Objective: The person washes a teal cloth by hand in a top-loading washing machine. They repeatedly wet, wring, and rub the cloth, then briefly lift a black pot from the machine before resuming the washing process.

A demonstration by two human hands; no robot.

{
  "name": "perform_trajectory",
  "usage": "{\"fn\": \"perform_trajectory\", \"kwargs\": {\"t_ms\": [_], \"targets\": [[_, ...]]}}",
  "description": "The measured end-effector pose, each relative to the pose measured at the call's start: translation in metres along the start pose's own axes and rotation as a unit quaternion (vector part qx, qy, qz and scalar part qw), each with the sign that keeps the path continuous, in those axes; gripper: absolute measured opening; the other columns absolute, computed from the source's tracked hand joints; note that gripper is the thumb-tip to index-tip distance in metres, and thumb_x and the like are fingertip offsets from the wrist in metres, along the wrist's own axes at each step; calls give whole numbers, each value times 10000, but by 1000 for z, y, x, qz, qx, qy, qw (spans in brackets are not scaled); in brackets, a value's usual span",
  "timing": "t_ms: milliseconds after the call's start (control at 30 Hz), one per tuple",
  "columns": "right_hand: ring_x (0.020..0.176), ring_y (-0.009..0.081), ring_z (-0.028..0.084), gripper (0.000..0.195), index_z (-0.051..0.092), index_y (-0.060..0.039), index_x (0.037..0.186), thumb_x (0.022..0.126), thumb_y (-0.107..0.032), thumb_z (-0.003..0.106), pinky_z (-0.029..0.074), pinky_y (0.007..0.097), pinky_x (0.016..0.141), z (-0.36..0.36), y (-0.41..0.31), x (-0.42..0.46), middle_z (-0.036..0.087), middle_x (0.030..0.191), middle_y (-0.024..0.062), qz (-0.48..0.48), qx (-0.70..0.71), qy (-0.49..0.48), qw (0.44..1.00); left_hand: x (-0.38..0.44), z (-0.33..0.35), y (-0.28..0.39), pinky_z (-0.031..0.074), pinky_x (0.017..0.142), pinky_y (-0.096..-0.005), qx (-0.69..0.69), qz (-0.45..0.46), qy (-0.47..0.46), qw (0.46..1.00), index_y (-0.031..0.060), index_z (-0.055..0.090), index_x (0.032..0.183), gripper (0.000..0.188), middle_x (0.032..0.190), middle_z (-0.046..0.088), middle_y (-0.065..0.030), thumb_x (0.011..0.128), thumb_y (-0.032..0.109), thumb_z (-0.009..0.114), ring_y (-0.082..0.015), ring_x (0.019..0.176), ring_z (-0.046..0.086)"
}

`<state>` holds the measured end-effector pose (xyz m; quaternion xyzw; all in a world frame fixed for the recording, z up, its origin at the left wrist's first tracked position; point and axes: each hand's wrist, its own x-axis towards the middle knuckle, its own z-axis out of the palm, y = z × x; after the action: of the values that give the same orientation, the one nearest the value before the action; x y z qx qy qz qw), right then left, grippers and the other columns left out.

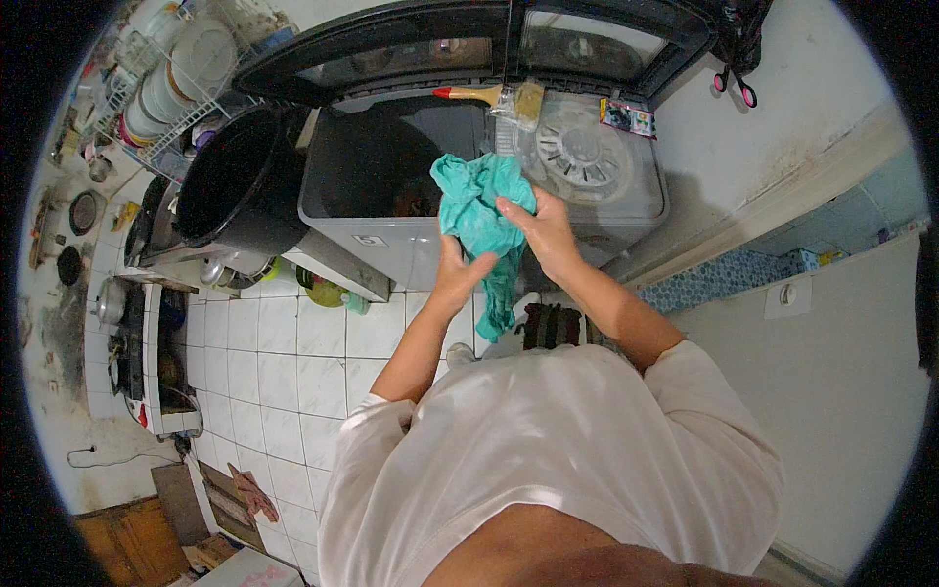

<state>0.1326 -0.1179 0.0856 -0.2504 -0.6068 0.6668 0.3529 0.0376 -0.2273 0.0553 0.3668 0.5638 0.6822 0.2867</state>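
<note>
A crumpled turquoise cloth [480, 202] is held up between my two hands, one end hanging down in a twisted tail. My left hand [456, 275] supports its left underside, with the fingers hidden behind the fabric. On the other side, my right hand [546, 231] grips the cloth with the thumb on top. Both are above the front edge of a grey twin-tub washing machine [381, 238], whose dark lids [506, 44] are raised. Its left wash tub [367, 158] gapes beside the cloth; the contents are too dark to tell. A translucent spin cover [587, 150] lies at right.
A wooden-handled paintbrush [477, 95] and a printed sachet [627, 119] lie along the machine's back. A big black bucket [231, 176] stands left of it, near a dish rack [165, 95]. Scissors [733, 86] hang on the right wall. A dark mat [552, 325] lies underfoot.
</note>
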Motion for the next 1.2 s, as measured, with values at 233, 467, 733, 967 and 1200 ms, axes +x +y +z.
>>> {"fn": "perform_trajectory", "kwargs": {"t_ms": [233, 467, 733, 967, 1200], "targets": [[818, 64, 512, 256, 573, -11, 1020, 880, -224, 550, 409, 228, 750, -10, -4, 5, 579, 919, -15, 20, 16, -84, 996, 9, -4, -3, 413, 767, -261, -86, -40, 70, 993, -5, 541, 1022, 262, 948, 573, -29, 887, 220, 533, -98, 850, 504], [915, 81, 496, 301, 566, -31, 1054, 892, -280, 522, 371, 243, 832, -5, -11, 13, 566, 1001, -12, 69, 96, -37, 992, 19, -11, 11, 412, 797, -283, -34, -6, 96, 995, -8, 505, 1094, 335, 1022, 558, -60, 900, 266, 502, -141, 902, 519], [899, 133, 546, 362, 580, -46, 1038, 837, -346, 563, 397, 274, 816, 2, -11, 26, 601, 964, 28, 110, 200, 33, 973, 21, -27, 18, 411, 890, -344, -242, -66, 86, 964, 9, 421, 1184, 423, 1144, 515, -98, 901, 316, 489, -200, 1026, 517], [936, 155, 531, 304, 547, -58, 1034, 838, -289, 563, 368, 286, 837, -6, -19, 34, 589, 1009, 19, 88, 223, 69, 968, 30, -38, 24, 369, 940, -389, -359, -97, 64, 926, 26, 384, 1251, 526, 1248, 464, -70, 885, 393, 477, -234, 1142, 442], [975, 176, 539, 302, 538, -40, 1066, 857, -258, 543, 391, 320, 862, -15, -21, 30, 588, 1041, 55, 83, 251, 64, 962, 28, -53, 31, 368, 923, -327, -235, -64, 63, 968, 25, 454, 1196, 454, 1173, 517, -70, 886, 353, 508, -187, 1062, 490]]}}
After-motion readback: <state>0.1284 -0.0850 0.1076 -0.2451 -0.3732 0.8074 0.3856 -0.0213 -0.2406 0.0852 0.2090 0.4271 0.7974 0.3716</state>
